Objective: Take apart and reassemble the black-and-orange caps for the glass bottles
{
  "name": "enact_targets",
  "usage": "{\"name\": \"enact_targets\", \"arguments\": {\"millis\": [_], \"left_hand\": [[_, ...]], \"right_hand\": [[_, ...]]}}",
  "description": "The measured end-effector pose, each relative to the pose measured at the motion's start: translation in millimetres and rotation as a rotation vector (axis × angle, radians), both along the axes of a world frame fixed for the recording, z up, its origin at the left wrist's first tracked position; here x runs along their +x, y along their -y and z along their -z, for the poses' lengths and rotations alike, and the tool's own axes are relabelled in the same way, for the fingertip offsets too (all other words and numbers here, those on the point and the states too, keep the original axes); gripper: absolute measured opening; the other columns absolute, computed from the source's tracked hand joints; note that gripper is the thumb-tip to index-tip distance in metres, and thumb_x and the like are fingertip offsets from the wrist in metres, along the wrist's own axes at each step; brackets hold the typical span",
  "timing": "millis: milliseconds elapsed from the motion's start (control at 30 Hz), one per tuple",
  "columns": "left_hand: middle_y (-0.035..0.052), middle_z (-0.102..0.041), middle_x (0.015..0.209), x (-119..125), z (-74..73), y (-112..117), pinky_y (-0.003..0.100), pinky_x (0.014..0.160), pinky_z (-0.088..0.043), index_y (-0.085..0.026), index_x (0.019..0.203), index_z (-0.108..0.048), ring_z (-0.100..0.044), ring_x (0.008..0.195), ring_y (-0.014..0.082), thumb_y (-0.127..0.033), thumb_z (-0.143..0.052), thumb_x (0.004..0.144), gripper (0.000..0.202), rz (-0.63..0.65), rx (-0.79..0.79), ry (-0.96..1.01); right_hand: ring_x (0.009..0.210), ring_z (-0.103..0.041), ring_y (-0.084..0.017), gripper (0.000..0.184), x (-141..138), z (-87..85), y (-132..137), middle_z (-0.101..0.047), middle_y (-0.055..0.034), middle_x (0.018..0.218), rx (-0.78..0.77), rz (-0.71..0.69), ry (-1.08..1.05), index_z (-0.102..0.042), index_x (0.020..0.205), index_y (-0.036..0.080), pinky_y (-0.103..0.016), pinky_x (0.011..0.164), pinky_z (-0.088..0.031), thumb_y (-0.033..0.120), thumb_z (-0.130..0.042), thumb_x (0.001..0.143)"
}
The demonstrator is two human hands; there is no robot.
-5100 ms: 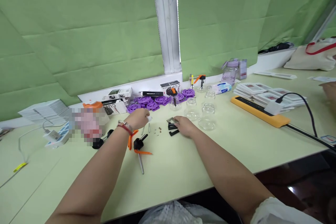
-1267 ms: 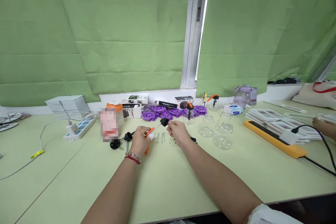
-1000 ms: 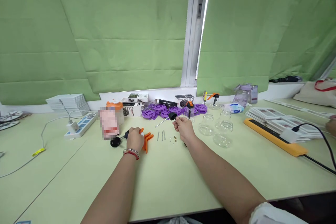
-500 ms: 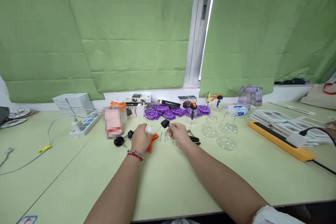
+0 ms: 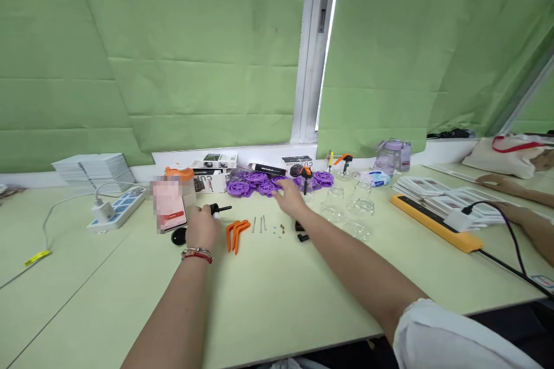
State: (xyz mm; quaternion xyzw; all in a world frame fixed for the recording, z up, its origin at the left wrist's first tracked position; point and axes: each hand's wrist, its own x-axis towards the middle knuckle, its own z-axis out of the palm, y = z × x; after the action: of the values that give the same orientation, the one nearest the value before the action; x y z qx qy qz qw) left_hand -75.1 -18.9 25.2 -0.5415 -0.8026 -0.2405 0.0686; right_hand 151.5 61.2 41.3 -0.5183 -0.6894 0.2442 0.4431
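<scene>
The left hand (image 5: 202, 229) was held low with its fingers curled at a black stemmed part (image 5: 222, 208), whose stem was seen projecting past the fingertips; whether it was gripped could not be made out. A black disc (image 5: 178, 236) was set just left of that hand. The right hand (image 5: 291, 198) was extended to the purple spoked wheels (image 5: 239, 188) piled before the wall, its fingers partly bent; whether one was grasped could not be determined. Between the hands, orange crank arms (image 5: 236, 235), silver pins (image 5: 260, 225) and tiny brown pieces (image 5: 283, 229) were laid out left to right on the table (image 5: 259, 294). Black parts (image 5: 302, 237) were partly hidden by the right forearm, near clear glass jars (image 5: 334, 207).
</scene>
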Motion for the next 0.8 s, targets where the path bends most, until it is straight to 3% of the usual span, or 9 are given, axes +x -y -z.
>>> {"name": "enact_targets", "arguments": {"millis": [100,200,267,433,667,800], "left_hand": [[0.0161,-0.054,0.103,-3.3,4.3,-1.3,0.036,0.067,-0.048,-0.013,0.1,-0.06,-0.062,0.08,0.0272,-0.025,-0.04,0.084,0.028,-0.034,-0.062,0.015],[0.0166,-0.054,0.103,-2.7,10.5,-3.7,0.036,0.068,-0.048,-0.014,0.102,-0.06,-0.063,0.082,0.0276,-0.023,-0.041,0.084,0.028,-0.019,-0.101,0.023],[0.0168,-0.054,0.104,-2.4,13.7,-5.3,0.036,0.069,-0.048,-0.013,0.103,-0.059,-0.063,0.084,0.0278,-0.02,-0.041,0.083,0.028,-0.016,-0.12,0.02],[0.017,-0.056,0.103,-2.3,17.0,-7.1,0.034,0.07,-0.048,-0.013,0.102,-0.059,-0.064,0.086,0.0273,-0.011,-0.042,0.079,0.03,0.006,-0.175,-0.005],[0.0149,-0.056,0.104,-0.2,15.8,-4.6,0.033,0.065,-0.047,-0.016,0.1,-0.061,-0.062,0.086,0.0262,-0.011,-0.043,0.076,0.031,0.0,-0.164,-0.037],[0.0161,-0.057,0.105,-5.5,15.9,-3.5,0.039,0.079,-0.043,-0.014,0.096,-0.063,-0.055,0.1,0.0299,-0.017,-0.047,0.073,0.028,-0.078,-0.011,-0.177]], "right_hand": [[0.136,-0.022,-0.035,0.051,40.1,-19.9,-31.1,-0.029,-0.0139,0.147,0.041,0.257,0.322,-0.049,0.132,0.021,-0.05,0.106,-0.027,0.023,-0.059,0.082],[0.137,-0.019,-0.036,0.058,70.5,-24.5,-58.7,-0.022,-0.0119,0.15,0.024,0.319,0.504,-0.041,0.138,0.027,-0.048,0.107,-0.025,0.027,-0.059,0.083],[0.134,-0.025,-0.035,0.057,82.2,-19.5,-72.1,-0.024,-0.0144,0.149,0.002,0.302,0.566,-0.041,0.138,0.026,-0.047,0.104,-0.028,0.03,-0.057,0.083],[0.114,-0.05,-0.026,0.052,87.2,0.2,-85.8,-0.047,-0.0158,0.13,0.001,0.209,0.554,-0.041,0.136,0.018,-0.034,0.094,-0.038,0.022,-0.05,0.085],[0.107,-0.052,-0.026,0.046,82.9,7.7,-79.3,-0.05,-0.0138,0.121,0.085,0.301,0.542,-0.047,0.127,0.019,-0.034,0.088,-0.04,0.02,-0.053,0.081],[0.107,-0.052,-0.027,0.052,84.1,8.1,-78.1,-0.048,-0.0147,0.122,0.084,0.296,0.539,-0.042,0.132,0.021,-0.035,0.088,-0.04,0.025,-0.054,0.082]]}}
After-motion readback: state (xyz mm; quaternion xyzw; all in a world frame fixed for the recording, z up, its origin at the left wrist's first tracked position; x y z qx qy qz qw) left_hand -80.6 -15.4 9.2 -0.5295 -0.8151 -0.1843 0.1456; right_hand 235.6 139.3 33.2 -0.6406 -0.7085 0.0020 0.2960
